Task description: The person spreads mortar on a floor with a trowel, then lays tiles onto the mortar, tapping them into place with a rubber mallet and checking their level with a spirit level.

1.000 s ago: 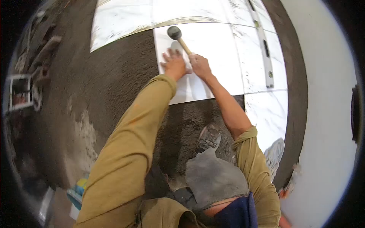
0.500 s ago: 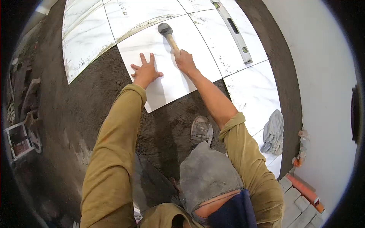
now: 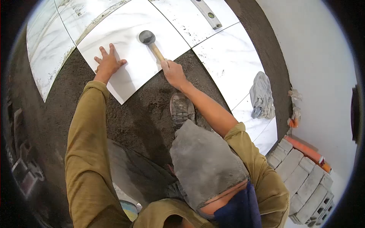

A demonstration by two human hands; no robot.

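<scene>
My right hand (image 3: 175, 73) is wrapped round the wooden handle of a rubber mallet (image 3: 147, 37), whose dark round head is over the white marbled tile (image 3: 133, 60). With fingers spread, my left hand (image 3: 108, 63) lies on the same tile near its left edge. This tile meets its neighbours along the far and right sides, and its near corner juts out over dark mortar (image 3: 140, 117). My shoe (image 3: 181, 108) stands on the mortar just below the tile.
A spirit level (image 3: 207, 14) lies on the laid tiles at the top. On the right-hand tiles sits a crumpled grey cloth (image 3: 262, 97). Grey bricks (image 3: 300, 173) and an orange tube (image 3: 304, 148) are beside the white wall (image 3: 315, 76).
The view has swung, so the tiles appear shifted left and up. The mallet stays in my right hand and its head now sits nearer the tile's middle. My left hand remains spread on the tile.
</scene>
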